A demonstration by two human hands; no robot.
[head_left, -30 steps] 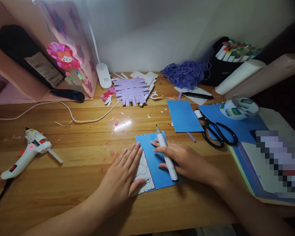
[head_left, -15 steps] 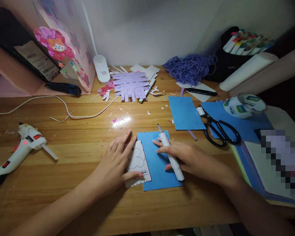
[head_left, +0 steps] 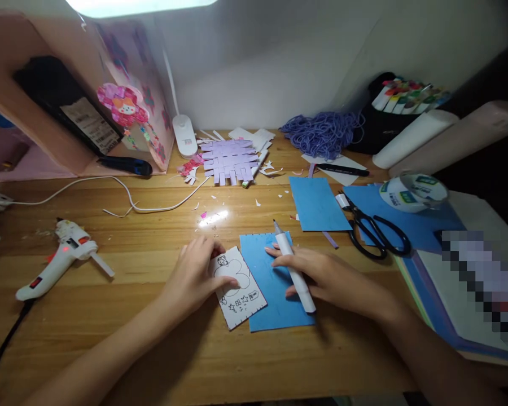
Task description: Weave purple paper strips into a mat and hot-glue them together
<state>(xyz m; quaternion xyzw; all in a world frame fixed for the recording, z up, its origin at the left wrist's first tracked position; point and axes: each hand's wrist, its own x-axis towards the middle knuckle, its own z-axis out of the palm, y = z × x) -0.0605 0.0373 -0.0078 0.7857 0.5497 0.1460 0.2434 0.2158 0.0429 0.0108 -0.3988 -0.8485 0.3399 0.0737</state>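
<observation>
My left hand point(head_left: 195, 268) grips a white card point(head_left: 248, 301) by its left side, thumb on top and fingers curled at the edge. The card bears a cloud-like outline, small black doodles and short tick marks along its lower edge. It lies tilted, overlapping the left side of a blue paper sheet point(head_left: 266, 282) with ticks on its top edge. Between the thumb and fingers of my right hand point(head_left: 325, 273) is a white marker point(head_left: 295, 269), uncapped, its dark tip pointing up and away. That hand rests over the right part of the blue sheet.
A hot glue gun point(head_left: 61, 262) with a red light lies left. Black-handled scissors point(head_left: 375, 234), another blue sheet point(head_left: 319, 206) and a tape roll point(head_left: 412, 192) lie right. Behind are a woven purple paper piece point(head_left: 230, 160), purple yarn point(head_left: 322, 135) and a box cutter point(head_left: 125, 165).
My left hand has gone from lying spread on the card to gripping its side, and the card has turned, showing more drawings. My right hand keeps the marker. The view has tilted slightly.
</observation>
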